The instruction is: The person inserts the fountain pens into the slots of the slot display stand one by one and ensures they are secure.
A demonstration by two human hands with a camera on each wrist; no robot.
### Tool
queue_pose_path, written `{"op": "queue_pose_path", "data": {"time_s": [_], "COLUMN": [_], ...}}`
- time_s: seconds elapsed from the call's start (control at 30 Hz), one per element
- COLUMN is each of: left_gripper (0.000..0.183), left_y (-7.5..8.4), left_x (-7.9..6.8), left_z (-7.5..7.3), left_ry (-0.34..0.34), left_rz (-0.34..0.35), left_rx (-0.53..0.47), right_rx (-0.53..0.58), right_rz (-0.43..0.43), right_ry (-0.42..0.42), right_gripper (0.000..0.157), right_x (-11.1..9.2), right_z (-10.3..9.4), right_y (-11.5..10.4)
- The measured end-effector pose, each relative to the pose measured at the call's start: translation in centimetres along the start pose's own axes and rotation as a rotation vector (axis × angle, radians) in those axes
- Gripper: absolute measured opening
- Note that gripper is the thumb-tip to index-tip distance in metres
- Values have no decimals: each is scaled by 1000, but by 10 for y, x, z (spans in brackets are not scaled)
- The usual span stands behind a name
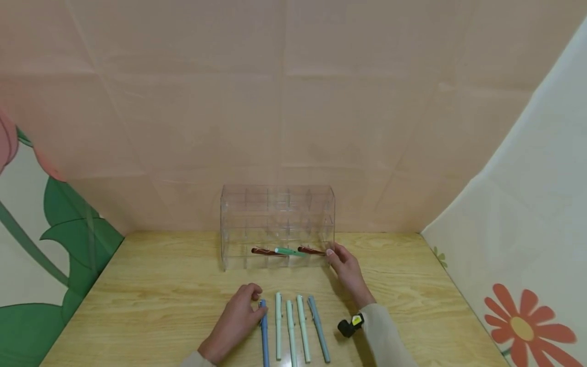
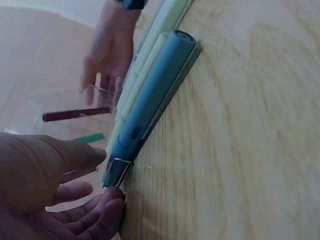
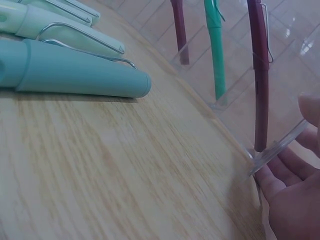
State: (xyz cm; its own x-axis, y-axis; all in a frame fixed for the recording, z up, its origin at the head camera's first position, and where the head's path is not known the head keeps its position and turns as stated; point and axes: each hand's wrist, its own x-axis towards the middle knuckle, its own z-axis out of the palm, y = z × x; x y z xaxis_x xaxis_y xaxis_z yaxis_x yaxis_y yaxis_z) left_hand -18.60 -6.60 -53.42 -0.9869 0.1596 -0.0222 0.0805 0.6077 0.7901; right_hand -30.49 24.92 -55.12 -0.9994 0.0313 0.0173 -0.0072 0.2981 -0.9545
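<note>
My left hand [image 1: 236, 313] is at the cap end of a blue pen [image 1: 264, 336] lying on the table. In the left wrist view, thumb and loosely bent fingers [image 2: 112, 210] lie about the cap's tip with a gap between them, the fingertips touching or nearly touching it. My right hand [image 1: 347, 267] grips the right side panel of a clear plastic pen rack [image 1: 277, 209], thumb on one face and fingers on the other. Two dark red pens [image 3: 261, 95] and a green pen [image 3: 216, 55] lie in the rack's low compartments.
Right of the blue pen, several pale green pens [image 1: 291, 331] and a grey-blue pen [image 1: 318, 329] lie in a row on the wooden table [image 1: 151, 285]. A pinkish cloth [image 1: 206, 102] hangs behind the rack. Printed floral cloth [image 1: 523, 244] stands along the right side.
</note>
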Motion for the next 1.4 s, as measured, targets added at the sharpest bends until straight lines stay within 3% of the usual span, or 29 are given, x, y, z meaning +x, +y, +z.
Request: {"op": "queue_pose_path", "data": {"time_s": [0.73, 0.93, 1.17, 1.4], "left_gripper": [20, 17, 19, 21], "left_y": [13, 11, 15, 27], "left_x": [10, 9, 7, 3], "left_z": [7, 6, -4, -24], "left_ry": [-59, -55, -17, -20], "left_rz": [-12, 9, 40, 15], "left_rx": [210, 211, 223, 145], "right_rx": [-1, -1, -5, -12], "right_rz": [9, 3, 13, 11], "right_ry": [-3, -11, -10, -8], "right_gripper": [54, 55, 51, 53], "right_x": [-3, -3, -4, -4], "right_z": [-1, -1, -1, -1], "right_y": [-4, -5, -8, -7]}}
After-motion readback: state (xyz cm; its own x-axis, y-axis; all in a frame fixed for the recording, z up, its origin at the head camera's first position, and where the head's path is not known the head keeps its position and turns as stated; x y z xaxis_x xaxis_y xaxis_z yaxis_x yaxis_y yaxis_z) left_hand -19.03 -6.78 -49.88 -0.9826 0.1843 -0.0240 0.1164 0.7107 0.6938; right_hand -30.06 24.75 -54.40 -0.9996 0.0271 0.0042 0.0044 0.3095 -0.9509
